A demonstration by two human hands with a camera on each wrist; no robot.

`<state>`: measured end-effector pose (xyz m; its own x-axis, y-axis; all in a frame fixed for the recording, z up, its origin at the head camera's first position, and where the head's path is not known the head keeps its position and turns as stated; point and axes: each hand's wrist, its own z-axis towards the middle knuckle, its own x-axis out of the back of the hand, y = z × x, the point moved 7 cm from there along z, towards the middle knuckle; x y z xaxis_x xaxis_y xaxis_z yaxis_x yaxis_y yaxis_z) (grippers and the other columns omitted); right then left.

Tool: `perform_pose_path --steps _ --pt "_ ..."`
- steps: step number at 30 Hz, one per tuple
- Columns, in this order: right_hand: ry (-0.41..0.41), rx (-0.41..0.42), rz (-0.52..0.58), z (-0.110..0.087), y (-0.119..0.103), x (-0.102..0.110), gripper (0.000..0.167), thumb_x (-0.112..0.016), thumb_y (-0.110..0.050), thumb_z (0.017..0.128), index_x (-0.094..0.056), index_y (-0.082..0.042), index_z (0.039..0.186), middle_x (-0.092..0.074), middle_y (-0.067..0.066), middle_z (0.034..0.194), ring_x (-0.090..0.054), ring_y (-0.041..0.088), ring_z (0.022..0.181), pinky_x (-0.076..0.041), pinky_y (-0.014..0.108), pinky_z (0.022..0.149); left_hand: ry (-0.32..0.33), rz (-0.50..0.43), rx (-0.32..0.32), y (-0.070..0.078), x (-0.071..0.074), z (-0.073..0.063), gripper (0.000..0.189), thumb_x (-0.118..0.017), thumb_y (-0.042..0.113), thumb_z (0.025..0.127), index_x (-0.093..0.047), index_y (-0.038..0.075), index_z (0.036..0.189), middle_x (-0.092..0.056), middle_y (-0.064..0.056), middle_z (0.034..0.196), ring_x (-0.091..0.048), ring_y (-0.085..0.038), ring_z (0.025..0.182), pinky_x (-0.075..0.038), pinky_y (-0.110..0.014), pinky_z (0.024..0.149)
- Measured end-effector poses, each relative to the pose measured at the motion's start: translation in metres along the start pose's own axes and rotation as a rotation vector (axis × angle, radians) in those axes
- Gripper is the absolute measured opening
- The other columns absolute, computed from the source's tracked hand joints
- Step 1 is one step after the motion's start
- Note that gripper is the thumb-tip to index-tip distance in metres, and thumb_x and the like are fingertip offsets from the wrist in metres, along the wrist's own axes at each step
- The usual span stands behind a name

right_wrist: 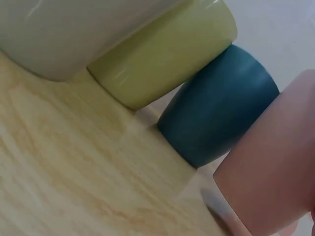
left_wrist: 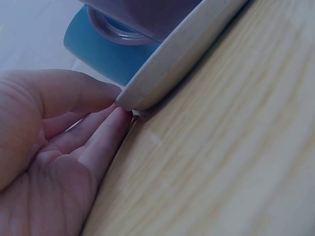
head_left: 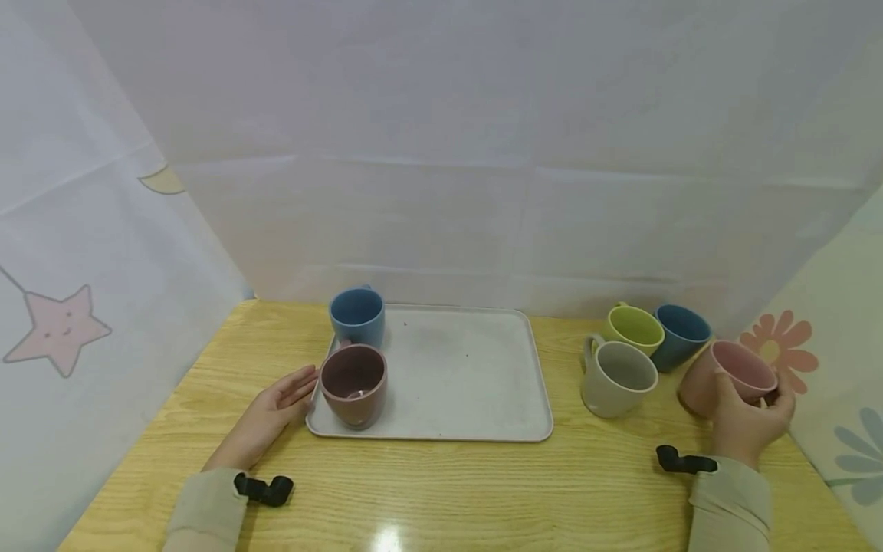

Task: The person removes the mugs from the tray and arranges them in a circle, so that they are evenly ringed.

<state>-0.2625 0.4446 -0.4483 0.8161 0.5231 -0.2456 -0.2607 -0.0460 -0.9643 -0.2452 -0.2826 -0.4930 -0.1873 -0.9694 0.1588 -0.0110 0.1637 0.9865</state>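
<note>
At the left edge of a white tray (head_left: pixel 469 383), my left hand (head_left: pixel 279 406) has its thumb and fingertips meeting on the rim, as the left wrist view shows up close. On that tray's left side stand a dark mauve mug (head_left: pixel 355 410) and, behind it, a blue mug (head_left: pixel 362 331), both upright. My right hand (head_left: pixel 752 422) grips a pink mug (head_left: pixel 700 383) at the far right, thumb at its near side and fingers round its right side. Whether its base touches the table cannot be told. Beside it is a dark blue mug (right_wrist: pixel 216 108).
Left of the dark blue mug are a yellow-green mug (head_left: pixel 631 330) and a grey-white mug (head_left: pixel 610 395), close together on the wooden table (head_left: pixel 483 491). White cloth (head_left: pixel 441 192) hangs behind, and printed cloth flanks both sides.
</note>
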Motion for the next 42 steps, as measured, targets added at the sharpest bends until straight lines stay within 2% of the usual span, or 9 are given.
perform_pose_path --steps 11,19,25,30,34,38,42 --pt "-0.037 -0.023 -0.033 0.004 0.011 -0.001 0.078 -0.088 -0.005 0.076 -0.054 -0.019 0.145 -0.049 -0.004 0.142 -0.045 0.009 0.130 -0.038 0.017 0.108 -0.002 -0.005 -0.014 0.002 -0.001 0.000 0.069 -0.058 0.016 0.105 -0.020 -0.001 0.160 -0.028 -0.022 0.162 -0.044 0.012 0.128 -0.041 -0.010 0.100" --pt "-0.060 0.040 -0.028 0.002 0.008 -0.003 0.078 -0.086 0.000 0.076 -0.055 -0.016 0.145 -0.052 -0.003 0.136 -0.045 0.010 0.127 -0.036 0.017 0.109 -0.002 -0.003 -0.020 0.001 -0.002 0.001 0.069 -0.057 0.016 0.105 -0.019 -0.002 0.160 -0.028 -0.023 0.162 -0.044 0.013 0.126 -0.041 -0.009 0.100" --pt "-0.114 0.041 -0.024 0.000 0.006 -0.003 0.077 -0.083 0.001 0.079 -0.052 -0.014 0.148 -0.049 -0.001 0.142 -0.043 0.012 0.129 -0.035 0.015 0.109 0.002 0.011 -0.018 0.000 0.000 0.001 0.068 -0.057 0.015 0.105 -0.020 -0.002 0.160 -0.028 -0.024 0.162 -0.044 0.014 0.126 -0.040 -0.008 0.099" --pt "-0.169 0.038 -0.035 -0.001 0.007 -0.005 0.079 -0.080 0.000 0.083 -0.045 -0.014 0.152 -0.045 -0.001 0.146 -0.040 0.013 0.134 -0.035 0.010 0.106 0.002 0.014 -0.010 0.000 0.001 0.001 0.069 -0.058 0.015 0.105 -0.020 -0.002 0.160 -0.027 -0.023 0.162 -0.044 0.014 0.126 -0.040 -0.008 0.099" --pt "-0.207 0.054 -0.032 -0.002 0.005 -0.008 0.079 -0.076 -0.002 0.086 -0.039 -0.013 0.155 -0.041 0.001 0.150 -0.037 0.014 0.137 -0.035 0.011 0.106 0.008 0.023 0.001 0.000 0.002 0.000 0.069 -0.058 0.016 0.105 -0.020 -0.001 0.160 -0.028 -0.023 0.162 -0.044 0.013 0.126 -0.040 -0.008 0.099" --pt "-0.186 0.053 -0.014 -0.004 0.000 -0.008 0.068 -0.067 -0.007 0.093 -0.037 -0.011 0.154 -0.039 0.001 0.146 -0.035 0.012 0.136 -0.033 0.012 0.107 0.011 0.028 0.010 0.000 0.001 0.000 0.069 -0.058 0.017 0.105 -0.021 0.000 0.161 -0.028 -0.022 0.162 -0.044 0.013 0.127 -0.040 -0.008 0.099" --pt "-0.095 0.059 0.050 -0.002 -0.014 -0.007 0.055 -0.061 -0.007 0.096 -0.043 -0.009 0.148 -0.044 0.000 0.137 -0.039 0.011 0.129 -0.036 0.013 0.104 0.011 0.029 0.015 0.000 0.001 0.001 0.068 -0.058 0.016 0.105 -0.021 0.000 0.161 -0.028 -0.022 0.162 -0.043 0.013 0.127 -0.040 -0.007 0.099"
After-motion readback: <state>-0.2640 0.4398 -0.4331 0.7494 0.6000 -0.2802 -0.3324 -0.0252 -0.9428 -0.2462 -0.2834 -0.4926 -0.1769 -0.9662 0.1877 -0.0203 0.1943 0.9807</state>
